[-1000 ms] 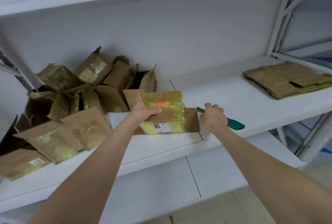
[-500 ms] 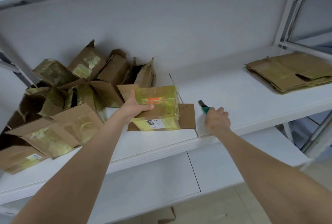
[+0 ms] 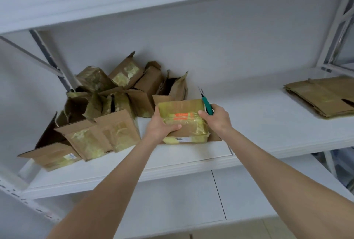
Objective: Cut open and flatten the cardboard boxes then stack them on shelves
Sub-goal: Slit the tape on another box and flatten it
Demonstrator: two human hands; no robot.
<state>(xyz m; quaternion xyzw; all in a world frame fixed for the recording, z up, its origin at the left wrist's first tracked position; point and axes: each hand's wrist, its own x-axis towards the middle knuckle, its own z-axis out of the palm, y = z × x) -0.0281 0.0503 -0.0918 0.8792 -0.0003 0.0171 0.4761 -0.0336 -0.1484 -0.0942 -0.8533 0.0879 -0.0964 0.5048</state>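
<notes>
Far left of the white shelf [image 3: 268, 135]: a loose pile of boxes [image 3: 99, 112] is noted, brown cardboard with yellowish tape, flaps open, several tipped at angles against the back wall. Just right of the pile, the left hand [image 3: 159, 125] is recorded gripping the left end of 1 taped box [image 3: 183, 122], thumb curled over the top face, the other fingers hidden behind the box's side. The box is brown cardboard wrapped in glossy yellow-tinted tape; 1 orange strip runs across the top face and 1 white label is seen on the front face. Its long axis lies left to right, roughly parallel to the shelf's front edge, with the labelled face turned toward the camera. 1 loose flap is seen behind it and 1 at its lower right, on the shelf. Whether the box itself rests on the shelf or is lifted cannot be told. At its right end the knife [image 3: 207, 105], green-handled, is held in the right hand [image 3: 218, 118], fingers clenched round the handle, thumb touching the box's top right edge. The blade points away toward the back wall, leaning slightly left. Far right, well apart, flattened cardboard [image 3: 321, 99] is stacked on the same shelf.
</notes>
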